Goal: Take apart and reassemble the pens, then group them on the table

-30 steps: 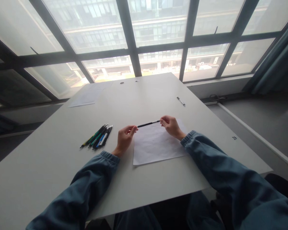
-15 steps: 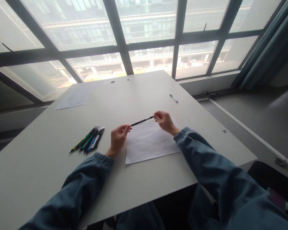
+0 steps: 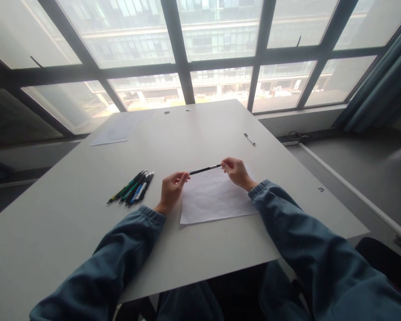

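Note:
A slim black pen (image 3: 204,169) is stretched between my two hands, just above a white sheet of paper (image 3: 217,200). My left hand (image 3: 172,189) pinches its left end between thumb and fingers. At the other end, my right hand (image 3: 237,172) has its fingertips closed on the pen, which tilts slightly up to the right. The paper lies flat on the table, partly under my right hand and sleeve. To the left of my left hand rests a pile of several pens (image 3: 132,189), black, green, blue and white.
The white table (image 3: 70,232) reaches toward a wide window (image 3: 217,84). A single pen (image 3: 250,139) lies beyond my right hand. More paper (image 3: 115,129) is at the far left. A blue curtain (image 3: 377,98) hangs at the right.
The whole view has shifted, so table and hands appear farther right. Both hands keep their hold on the pen, which looks slightly more level.

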A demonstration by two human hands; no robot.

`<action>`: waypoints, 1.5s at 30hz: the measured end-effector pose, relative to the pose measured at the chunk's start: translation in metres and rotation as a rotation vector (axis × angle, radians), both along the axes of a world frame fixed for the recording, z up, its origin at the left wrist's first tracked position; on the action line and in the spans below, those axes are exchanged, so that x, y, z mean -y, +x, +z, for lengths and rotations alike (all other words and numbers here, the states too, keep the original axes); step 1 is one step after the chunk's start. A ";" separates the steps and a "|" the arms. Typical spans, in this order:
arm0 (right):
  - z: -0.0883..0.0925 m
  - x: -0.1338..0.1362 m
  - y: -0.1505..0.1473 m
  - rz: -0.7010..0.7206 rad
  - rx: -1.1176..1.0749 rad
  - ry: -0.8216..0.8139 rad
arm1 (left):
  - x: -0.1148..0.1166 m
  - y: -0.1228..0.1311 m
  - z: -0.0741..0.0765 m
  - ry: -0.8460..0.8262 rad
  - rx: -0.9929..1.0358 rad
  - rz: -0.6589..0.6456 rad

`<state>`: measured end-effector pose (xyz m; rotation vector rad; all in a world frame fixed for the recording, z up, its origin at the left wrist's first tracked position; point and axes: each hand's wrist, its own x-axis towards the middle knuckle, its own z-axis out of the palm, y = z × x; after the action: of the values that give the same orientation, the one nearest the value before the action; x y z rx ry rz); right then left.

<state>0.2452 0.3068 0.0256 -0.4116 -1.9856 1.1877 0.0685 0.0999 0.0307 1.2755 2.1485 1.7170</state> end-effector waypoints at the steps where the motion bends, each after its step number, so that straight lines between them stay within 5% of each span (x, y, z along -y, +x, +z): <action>1: 0.000 0.001 0.000 0.002 0.003 0.003 | 0.001 0.000 -0.001 -0.001 -0.002 0.003; 45: 0.009 0.011 0.016 0.022 0.096 0.084 | 0.005 0.004 0.004 0.003 -0.027 0.006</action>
<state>0.2612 0.2956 0.0348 -0.4123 -2.1193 1.1121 0.0725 0.0944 0.0343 1.3025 2.1673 1.7151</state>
